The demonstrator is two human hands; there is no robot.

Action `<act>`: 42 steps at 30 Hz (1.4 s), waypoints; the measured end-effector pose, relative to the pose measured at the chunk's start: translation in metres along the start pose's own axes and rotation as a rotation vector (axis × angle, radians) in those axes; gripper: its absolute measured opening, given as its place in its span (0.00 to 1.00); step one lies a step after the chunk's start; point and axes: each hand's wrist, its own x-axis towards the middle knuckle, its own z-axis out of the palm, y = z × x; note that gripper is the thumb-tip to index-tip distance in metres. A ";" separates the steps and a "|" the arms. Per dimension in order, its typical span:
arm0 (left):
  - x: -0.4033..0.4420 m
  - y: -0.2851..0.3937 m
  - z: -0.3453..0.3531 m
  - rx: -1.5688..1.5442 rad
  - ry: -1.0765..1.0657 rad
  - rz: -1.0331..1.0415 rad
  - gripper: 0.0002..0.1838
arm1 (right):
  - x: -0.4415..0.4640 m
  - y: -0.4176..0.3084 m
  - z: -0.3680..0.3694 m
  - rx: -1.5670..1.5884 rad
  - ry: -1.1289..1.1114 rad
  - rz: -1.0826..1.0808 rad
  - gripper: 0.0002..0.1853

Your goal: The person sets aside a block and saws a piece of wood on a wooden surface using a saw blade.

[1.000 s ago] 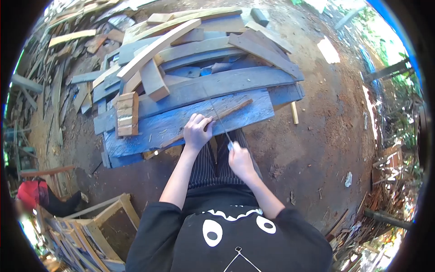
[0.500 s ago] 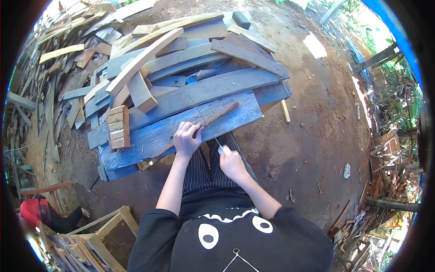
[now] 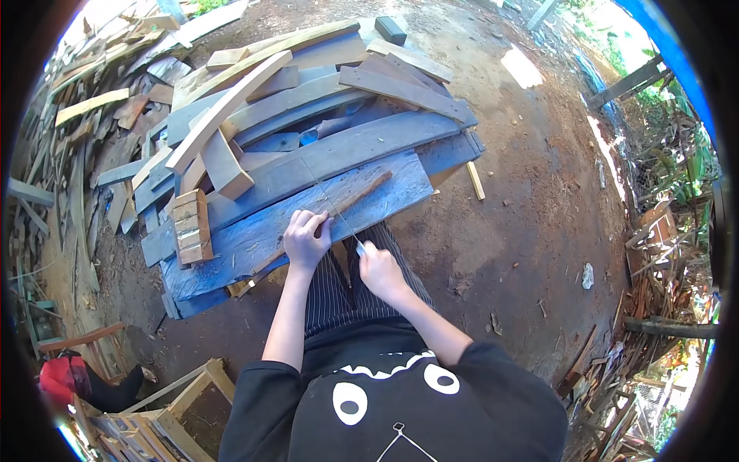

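Note:
My right hand [image 3: 382, 271] is closed around the pale handle of a long thin blade, which looks like a hand saw [image 3: 332, 203] seen edge-on. The blade points away from me and crosses a brown wooden stick [image 3: 360, 190]. My left hand [image 3: 306, 237] grips and presses the stick close to the left of the blade, its fingers curled over it. The stick lies slantwise on a wide weathered board [image 3: 223, 269]; its near end reaches past the board's front edge. The blade's teeth cannot be made out.
Behind the board lies a pile of planks [image 3: 323, 158]. A stacked wooden block [image 3: 192, 227] sits on the board's left part, and a dark box [image 3: 390, 31] stands at the back. Scrap wood [image 3: 69, 169] covers the left ground. A wooden frame [image 3: 185, 400] and red cloth [image 3: 61, 377] are lower left.
The view has shifted, so the bench appears slightly farther left. My right hand and the saw have moved slightly forward relative to my left hand, which still grips the stick.

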 end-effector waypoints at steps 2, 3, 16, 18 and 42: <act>0.001 -0.001 0.001 -0.002 -0.001 -0.001 0.05 | -0.035 0.012 -0.011 -0.013 -0.038 0.032 0.08; 0.001 -0.001 0.000 -0.004 -0.005 -0.003 0.05 | -0.043 0.013 -0.017 -0.021 -0.049 0.040 0.08; 0.000 -0.002 0.001 0.030 0.009 0.012 0.04 | -0.008 0.002 -0.005 0.000 -0.004 0.002 0.08; 0.001 -0.001 0.002 0.020 0.014 0.020 0.04 | -0.041 0.017 -0.014 -0.003 -0.046 0.018 0.06; 0.000 -0.001 0.000 -0.007 0.009 -0.003 0.05 | 0.014 -0.006 -0.002 0.002 0.002 -0.013 0.08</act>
